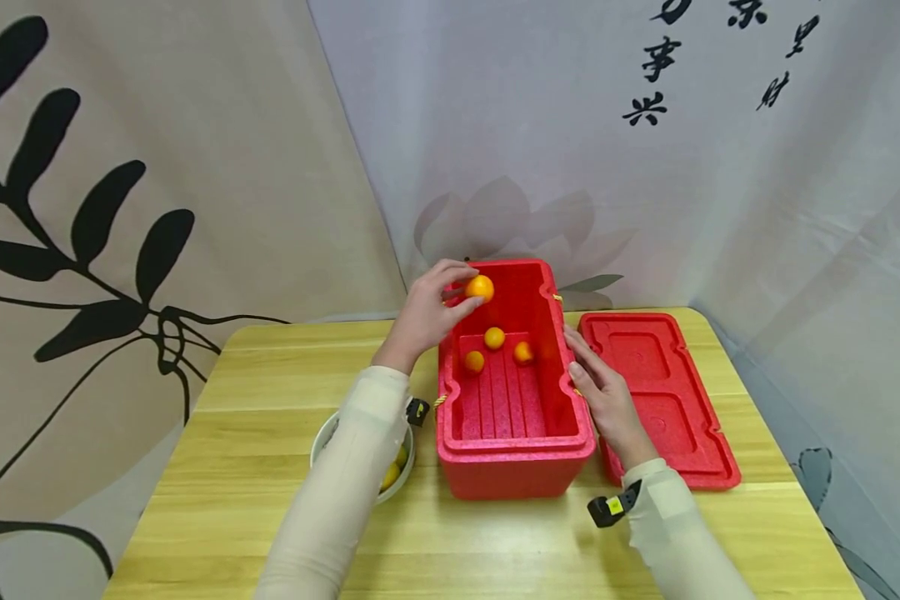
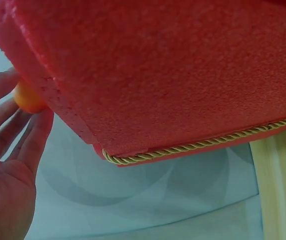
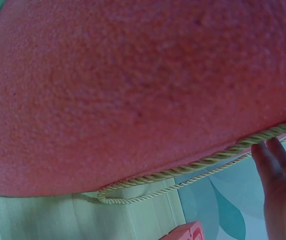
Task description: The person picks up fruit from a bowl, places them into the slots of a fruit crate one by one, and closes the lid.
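An orange fruit (image 1: 480,288) is pinched between the thumb and fingers of my left hand (image 1: 437,310), over the far left part of the red foam box (image 1: 521,447). In the left wrist view the same fruit (image 2: 29,97) shows beside the box's rim, with the left hand (image 2: 14,165) around it. Three more orange fruits lie on the box's ribbed floor, one (image 1: 494,337) farther back than the others. My right hand (image 1: 603,392) rests against the box's right side, fingers extended. The right wrist view shows its fingertips (image 3: 265,156) at the yellow cord (image 3: 202,164).
A red lid (image 1: 667,400) lies flat on the wooden table (image 1: 270,400), right of the box. Left of the box stands a white bowl (image 1: 321,440) holding yellow and green fruit, partly hidden under the left forearm. Printed cloth (image 1: 270,167) hangs behind the table.
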The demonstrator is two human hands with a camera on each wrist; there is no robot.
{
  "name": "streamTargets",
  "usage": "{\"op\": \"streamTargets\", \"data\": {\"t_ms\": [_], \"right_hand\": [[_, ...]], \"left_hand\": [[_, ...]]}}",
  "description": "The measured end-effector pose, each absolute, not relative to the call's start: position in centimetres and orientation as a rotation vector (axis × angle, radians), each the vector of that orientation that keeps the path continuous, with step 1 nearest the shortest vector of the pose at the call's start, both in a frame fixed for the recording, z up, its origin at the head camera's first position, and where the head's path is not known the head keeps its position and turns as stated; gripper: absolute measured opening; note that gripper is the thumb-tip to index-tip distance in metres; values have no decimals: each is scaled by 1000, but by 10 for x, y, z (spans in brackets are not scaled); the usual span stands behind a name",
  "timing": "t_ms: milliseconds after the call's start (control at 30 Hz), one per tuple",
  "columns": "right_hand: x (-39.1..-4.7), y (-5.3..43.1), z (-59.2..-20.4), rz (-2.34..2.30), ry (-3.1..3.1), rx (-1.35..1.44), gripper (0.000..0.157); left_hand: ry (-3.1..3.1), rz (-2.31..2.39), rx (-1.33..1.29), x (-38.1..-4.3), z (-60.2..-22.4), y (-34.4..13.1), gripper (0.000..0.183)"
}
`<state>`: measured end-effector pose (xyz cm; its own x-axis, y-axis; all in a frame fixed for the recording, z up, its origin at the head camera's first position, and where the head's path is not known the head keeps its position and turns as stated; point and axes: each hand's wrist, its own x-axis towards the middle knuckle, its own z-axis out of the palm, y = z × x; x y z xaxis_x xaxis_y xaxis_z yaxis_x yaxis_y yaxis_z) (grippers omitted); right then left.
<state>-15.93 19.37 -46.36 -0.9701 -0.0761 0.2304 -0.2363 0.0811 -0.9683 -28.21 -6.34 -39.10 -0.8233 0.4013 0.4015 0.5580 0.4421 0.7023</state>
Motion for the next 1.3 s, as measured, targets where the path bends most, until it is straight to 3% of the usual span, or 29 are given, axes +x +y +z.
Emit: {"op": "streamTargets", "data": {"t_ms": [1300], "right_hand": [[-160,192,-464,2008,-2203,356,48]], "left_hand": [[-2685,-1201,-884,-292,-392,-52,38]]}}
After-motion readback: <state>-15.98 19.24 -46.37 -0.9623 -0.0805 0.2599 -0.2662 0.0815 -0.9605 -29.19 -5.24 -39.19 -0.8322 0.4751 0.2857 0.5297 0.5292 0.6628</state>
